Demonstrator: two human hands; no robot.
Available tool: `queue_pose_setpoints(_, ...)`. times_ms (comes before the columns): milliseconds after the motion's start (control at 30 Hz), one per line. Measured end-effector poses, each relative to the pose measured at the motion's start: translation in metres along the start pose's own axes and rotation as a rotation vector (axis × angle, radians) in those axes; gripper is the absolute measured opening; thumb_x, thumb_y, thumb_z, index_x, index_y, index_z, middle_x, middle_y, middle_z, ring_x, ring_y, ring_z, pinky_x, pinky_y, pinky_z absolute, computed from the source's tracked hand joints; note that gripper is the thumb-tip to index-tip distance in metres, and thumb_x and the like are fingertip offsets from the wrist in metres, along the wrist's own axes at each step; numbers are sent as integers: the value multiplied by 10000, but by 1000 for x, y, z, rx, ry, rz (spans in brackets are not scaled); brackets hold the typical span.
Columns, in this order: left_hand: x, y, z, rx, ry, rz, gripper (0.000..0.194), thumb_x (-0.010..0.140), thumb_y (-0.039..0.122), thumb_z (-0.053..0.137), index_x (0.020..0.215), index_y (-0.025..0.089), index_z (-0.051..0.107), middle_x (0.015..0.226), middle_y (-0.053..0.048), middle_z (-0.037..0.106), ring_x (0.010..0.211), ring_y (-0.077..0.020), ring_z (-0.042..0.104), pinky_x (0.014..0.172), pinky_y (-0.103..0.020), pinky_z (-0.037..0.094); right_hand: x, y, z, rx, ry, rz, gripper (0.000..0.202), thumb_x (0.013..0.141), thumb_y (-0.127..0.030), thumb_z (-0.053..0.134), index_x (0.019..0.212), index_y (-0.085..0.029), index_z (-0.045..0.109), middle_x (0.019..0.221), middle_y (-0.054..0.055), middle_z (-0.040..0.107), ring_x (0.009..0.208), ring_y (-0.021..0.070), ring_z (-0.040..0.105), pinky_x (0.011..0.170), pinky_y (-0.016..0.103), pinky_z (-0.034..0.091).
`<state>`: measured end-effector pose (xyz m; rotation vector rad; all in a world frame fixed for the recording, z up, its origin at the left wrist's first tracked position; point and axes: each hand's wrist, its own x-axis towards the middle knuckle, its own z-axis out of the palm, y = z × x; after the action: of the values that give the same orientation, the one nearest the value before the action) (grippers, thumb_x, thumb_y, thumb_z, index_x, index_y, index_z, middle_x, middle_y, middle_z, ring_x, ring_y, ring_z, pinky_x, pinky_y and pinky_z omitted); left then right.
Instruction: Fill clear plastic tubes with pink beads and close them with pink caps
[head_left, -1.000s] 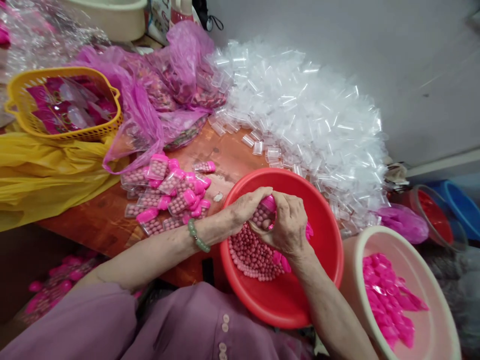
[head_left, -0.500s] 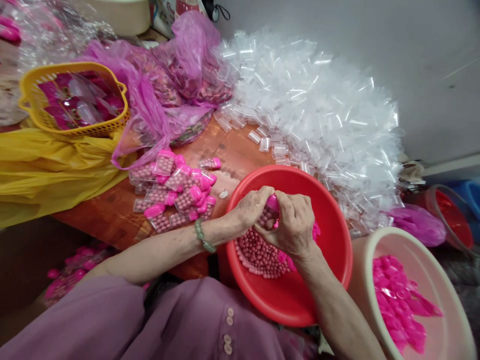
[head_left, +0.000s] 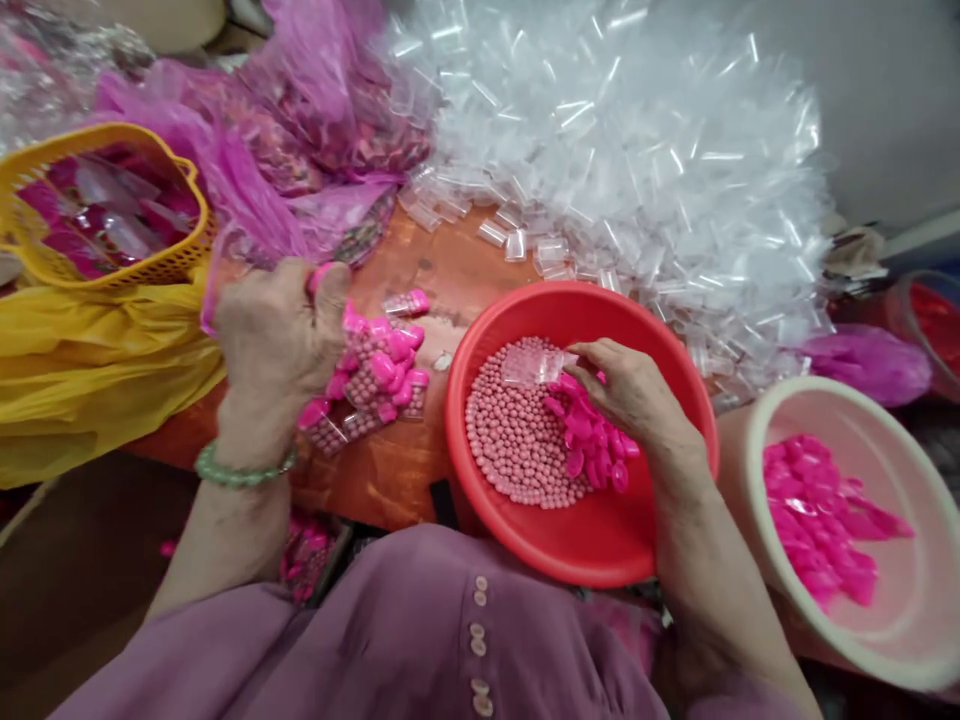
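My left hand (head_left: 281,335), with a green bead bracelet, is over the pile of filled clear containers (head_left: 367,385) with pink caps; its fingers are closed round a pink-capped container (head_left: 321,278), mostly hidden. Over the red basin (head_left: 585,570), my right hand (head_left: 626,390) pinches the end of a clear plastic container (head_left: 534,366). Below that container lie many small pink beads (head_left: 517,440). Loose bright pink caps (head_left: 592,440) are heaped beside the beads, under my right hand.
Clear containers (head_left: 622,150) form a large heap at the back. A cream bucket (head_left: 776,400) with pink pieces stands at right. Far left are a yellow basket (head_left: 176,265) and yellow bag (head_left: 97,370); purple bags (head_left: 255,200) lie behind the pile.
My hands have come apart. The left moved from above the basin to the pile with a capped container; the right now holds a clear container low in the basin. The view has shifted.
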<state>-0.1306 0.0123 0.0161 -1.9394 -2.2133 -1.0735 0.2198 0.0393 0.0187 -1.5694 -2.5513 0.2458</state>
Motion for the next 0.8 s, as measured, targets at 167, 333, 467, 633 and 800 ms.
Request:
queue_pose_setpoints(167,-6,0,7,105,7,145,468,909,475,495,1134,87,631,1181,-201,655,1218,-412,559,997,-588,429,9,-11,6,-28,-206,-46,299,929,-281,566,1174,-131,647,1068,145,685,966,254,654,876,371,502)
queue_pose_setpoints(333,-26,58,29,-284,-124,490,251,951,265,492,1140,155,616,1150,-103,711,1140,-248,642,1029,-463,507,22,-19,30,-118,-272,-100,462,889,-306,640,1302,-116,555,1226,187,607,1144,309,578,999,453,456)
queue_pose_setpoints(467,-36,84,52,-423,-253,571,223,948,178,484,1103,94,621,1103,-132,722,1077,-224,664,983,-399,533,30,-17,44,-67,-284,-53,491,876,-279,655,1317,-92,549,1222,195,552,1111,294,592,962,421,491)
queue_pose_setpoints(633,-37,84,72,-379,-246,553,207,940,171,480,1039,101,648,1061,-128,726,1041,-243,657,951,-406,515,34,-1,42,141,-311,-9,536,792,-297,752,1293,-195,594,1208,127,527,1101,249,593,1024,397,461)
queue_pose_setpoints(800,-33,93,69,-139,-438,613,190,922,178,485,974,113,656,1048,-129,716,1040,-270,619,900,-426,465,38,17,49,312,-290,-36,413,799,-217,682,1207,-217,620,1174,104,604,1089,250,600,996,421,463)
